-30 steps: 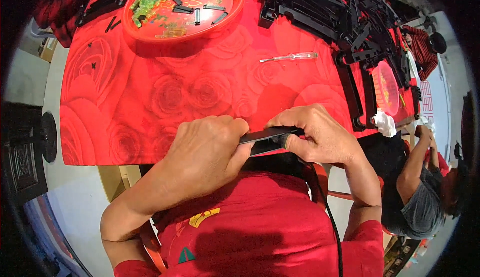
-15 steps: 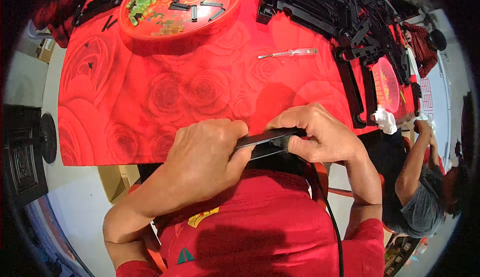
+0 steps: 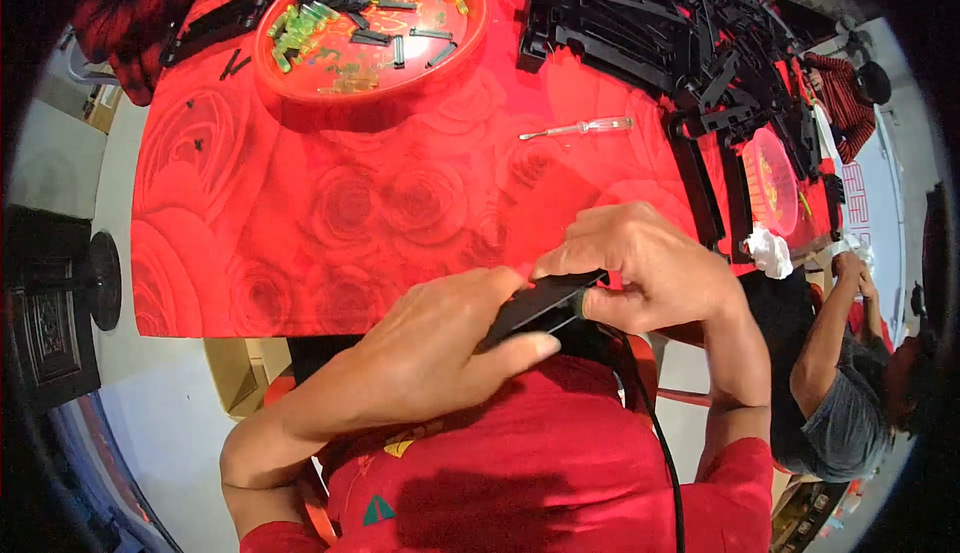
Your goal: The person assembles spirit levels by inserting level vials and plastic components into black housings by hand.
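Observation:
Just beyond the near edge of the red rose-patterned tablecloth [image 3: 230,273], above my lap, I hold a long black plastic piece [image 3: 535,305] in both hands. My left hand [image 3: 440,323] is closed on its left end, fingers behind it and the thumb stretched along its lower side. On its right end, my right hand [image 3: 650,268] pinches with thumb and curled fingers. A dark covering shows at the right thumb's tip. Whatever the right fingers touch behind the piece is hidden. A clear-handled screwdriver [image 3: 590,126] lies on the cloth beyond my right hand.
At the far left stands a round red tray [image 3: 370,98] with small black, yellow and green pieces. A heap of black plastic parts [image 3: 640,28] fills the far right. Near it are a pink basket [image 3: 772,178] and crumpled white tissue [image 3: 768,253]. Another person's arm [image 3: 828,328] is at right.
The black piece has turned so its broad dark face shows more. My left hand has shifted right and its thumb has straightened out. The right hand keeps its pinch.

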`<state>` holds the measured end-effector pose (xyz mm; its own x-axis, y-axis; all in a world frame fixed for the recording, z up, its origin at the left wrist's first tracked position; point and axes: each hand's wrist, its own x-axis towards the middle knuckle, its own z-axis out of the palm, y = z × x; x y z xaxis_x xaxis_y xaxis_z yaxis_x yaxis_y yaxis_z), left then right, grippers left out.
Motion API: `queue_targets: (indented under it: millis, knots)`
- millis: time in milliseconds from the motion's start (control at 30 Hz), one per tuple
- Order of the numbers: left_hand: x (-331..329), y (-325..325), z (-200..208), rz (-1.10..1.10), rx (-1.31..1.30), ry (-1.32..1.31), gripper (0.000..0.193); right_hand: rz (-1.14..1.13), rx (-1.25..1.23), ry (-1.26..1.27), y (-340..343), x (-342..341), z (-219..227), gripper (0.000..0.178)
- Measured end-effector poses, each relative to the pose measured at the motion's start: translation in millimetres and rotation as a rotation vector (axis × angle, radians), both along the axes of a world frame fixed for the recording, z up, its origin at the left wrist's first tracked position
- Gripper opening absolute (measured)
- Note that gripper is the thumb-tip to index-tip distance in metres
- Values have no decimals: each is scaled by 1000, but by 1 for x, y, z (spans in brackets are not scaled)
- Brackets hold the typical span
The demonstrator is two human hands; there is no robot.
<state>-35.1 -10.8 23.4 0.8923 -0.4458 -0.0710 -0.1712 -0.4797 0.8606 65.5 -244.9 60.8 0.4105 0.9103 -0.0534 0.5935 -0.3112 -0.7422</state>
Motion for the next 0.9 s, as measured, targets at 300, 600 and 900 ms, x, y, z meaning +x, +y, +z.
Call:
queue_targets:
  millis: [300,600,900]
  knots:
    - [5,-21,-27,252,-708,565,38,-155,13,-688,26,-3,23,52]
    - [-15,-44,-40,352,-941,378,38,-229,-41,-502,39,-48,-3,80]
    - [11,-9,-39,281,-1017,329,58,-231,68,-347,45,-64,-16,86]
